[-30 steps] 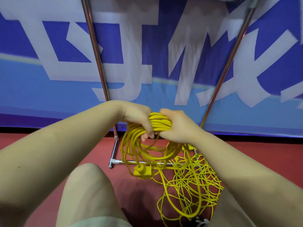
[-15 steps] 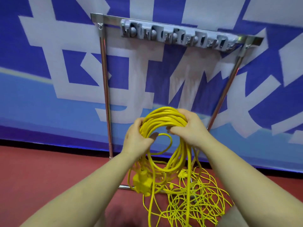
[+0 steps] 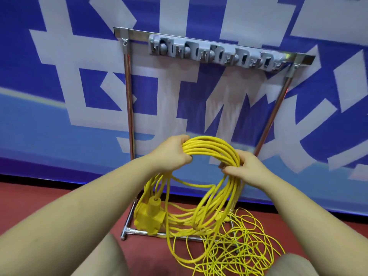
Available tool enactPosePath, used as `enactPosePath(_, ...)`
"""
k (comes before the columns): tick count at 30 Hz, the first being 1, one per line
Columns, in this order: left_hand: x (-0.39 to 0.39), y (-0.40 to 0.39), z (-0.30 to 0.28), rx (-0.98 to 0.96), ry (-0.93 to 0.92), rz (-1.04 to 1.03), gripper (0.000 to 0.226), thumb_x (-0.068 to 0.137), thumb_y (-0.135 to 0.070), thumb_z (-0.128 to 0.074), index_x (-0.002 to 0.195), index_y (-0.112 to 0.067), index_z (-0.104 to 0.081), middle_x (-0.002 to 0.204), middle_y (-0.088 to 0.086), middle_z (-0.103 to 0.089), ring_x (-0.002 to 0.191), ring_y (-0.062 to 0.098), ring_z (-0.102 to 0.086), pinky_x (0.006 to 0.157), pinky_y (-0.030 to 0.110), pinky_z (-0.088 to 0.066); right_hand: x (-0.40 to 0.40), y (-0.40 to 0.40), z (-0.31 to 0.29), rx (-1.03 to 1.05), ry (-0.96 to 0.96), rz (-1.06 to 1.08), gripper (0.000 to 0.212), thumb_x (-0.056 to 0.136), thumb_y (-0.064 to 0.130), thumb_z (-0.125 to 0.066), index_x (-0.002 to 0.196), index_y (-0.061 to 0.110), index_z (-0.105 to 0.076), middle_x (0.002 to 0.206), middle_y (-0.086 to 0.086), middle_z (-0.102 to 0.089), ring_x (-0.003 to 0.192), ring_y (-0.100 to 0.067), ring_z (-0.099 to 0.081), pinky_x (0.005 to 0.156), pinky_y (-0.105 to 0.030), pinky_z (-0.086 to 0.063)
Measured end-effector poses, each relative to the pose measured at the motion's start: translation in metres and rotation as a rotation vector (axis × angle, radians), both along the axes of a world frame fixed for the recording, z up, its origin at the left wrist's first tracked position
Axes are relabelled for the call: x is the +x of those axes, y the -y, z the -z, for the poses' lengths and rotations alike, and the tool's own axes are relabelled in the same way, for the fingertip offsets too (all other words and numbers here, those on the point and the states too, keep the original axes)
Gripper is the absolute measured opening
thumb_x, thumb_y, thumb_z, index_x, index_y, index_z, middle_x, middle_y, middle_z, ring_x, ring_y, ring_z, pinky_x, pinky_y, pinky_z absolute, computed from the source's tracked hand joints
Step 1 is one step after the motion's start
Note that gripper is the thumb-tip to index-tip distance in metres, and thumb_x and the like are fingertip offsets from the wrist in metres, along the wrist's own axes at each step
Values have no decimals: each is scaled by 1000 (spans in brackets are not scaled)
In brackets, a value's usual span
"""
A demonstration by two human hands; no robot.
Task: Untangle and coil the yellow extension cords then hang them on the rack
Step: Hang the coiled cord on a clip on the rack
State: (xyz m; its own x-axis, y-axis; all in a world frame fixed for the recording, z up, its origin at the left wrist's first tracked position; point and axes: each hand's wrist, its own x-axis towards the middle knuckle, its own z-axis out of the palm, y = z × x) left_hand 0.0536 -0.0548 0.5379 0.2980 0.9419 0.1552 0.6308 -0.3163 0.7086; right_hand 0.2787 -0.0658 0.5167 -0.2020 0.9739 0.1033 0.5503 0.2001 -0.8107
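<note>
Both hands hold the coiled cord up before the rack; the left hand grips its upper left, the right hand seemingly pinches its right side; a tangled cord lies on the floor.

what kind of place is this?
Probably an indoor staged work area, perhaps a sports or event hall: a red floor, a big blue printed banner as backdrop, and a freestanding metal rack with a grey hook strip.

Open space lies below the rack's hook bar, between its two poles.
</note>
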Motion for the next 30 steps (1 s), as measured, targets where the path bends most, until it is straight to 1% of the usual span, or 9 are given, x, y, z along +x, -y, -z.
enactPosePath(5, 5, -4, -27, -51, -35, 7, 10, 80, -3, -56, 84, -11, -54, 61, 3, -48, 49, 16, -50, 48, 25, -49, -1, -2, -9, -56, -54, -7, 21, 72, 8, -72, 91, 13, -63, 91, -8, -69, 77, -16, -63, 68, -25, -53)
enactPosePath(7, 8, -5, -36, -42, -74, 14, 11, 80, -3, -56, 79, -13, -49, 62, 4, -47, 49, 17, -48, 46, 25, -47, -4, 0, -20, -57, -138, -37, 40, 76, 0, -71, 109, 15, -56, 99, -5, -66, 85, -20, -65, 71, -26, -55)
enactPosePath(9, 15, -4, -44, -29, -119, 32, 9, 80, -4, -56, 82, -10, -50, 63, 5, -47, 51, 19, -48, 48, 28, -47, -10, 3, -38, -12, -237, -65, 65, 72, 7, -77, 125, 25, -43, 107, 3, -63, 90, -14, -66, 72, -23, -56)
enactPosePath(11, 21, -3, -49, -16, -160, 52, 10, 79, -6, -58, 88, -7, -53, 65, 6, -49, 53, 21, -50, 50, 29, -48, -20, 2, -56, 114, -91, -86, 73, 67, 22, -82, 126, 35, -41, 110, 9, -59, 95, -7, -64, 74, -20, -54)
enactPosePath(13, 25, -2, -52, 5, -193, 63, 12, 78, -9, -61, 89, -7, -55, 64, 5, -51, 53, 19, -50, 50, 28, -46, -29, 0, -67, 236, 148, -87, 58, 65, 28, -81, 114, 35, -51, 100, 9, -62, 88, -7, -63, 75, -23, -53)
enactPosePath(16, 24, -2, -54, 62, -294, 71, 16, 76, -11, -63, 90, -6, -57, 68, 6, -55, 60, 20, -51, 55, 31, -44, -36, -1, -73, 197, 383, -74, 23, 70, 28, -73, 82, 27, -54, 76, 4, -60, 68, -11, -57, 61, -25, -47)
enactPosePath(20, 13, -1, -54, 176, -404, 133, 25, 74, -17, -69, 91, -16, -50, 77, 1, -56, 65, 12, -50, 56, 25, -41, -40, -2, -72, 81, 316, -132, 18, 71, 17, -70, 80, 12, -56, 67, -5, -59, 62, -18, -56, 62, -34, -48)
enactPosePath(24, -4, 0, -47, 297, -290, 98, 33, 75, -18, -71, 102, -18, -51, 82, -3, -59, 74, 15, -54, 55, 21, -36, -50, -1, -72, 133, 98, -58, 17, 71, 7, -67, 84, 6, -56, 64, -7, -55, 57, -17, -58, 58, -32, -51)
enactPosePath(30, 11, 2, -3, 581, 122, -412, 35, 80, -20, -69, 110, -16, -53, 93, 4, -67, 88, 31, -60, 72, 36, -44, -61, -4, -85, 216, -108, -16, 17, 69, -2, -64, 73, 12, -54, 53, 6, -49, 49, -10, -52, 53, -23, -46)
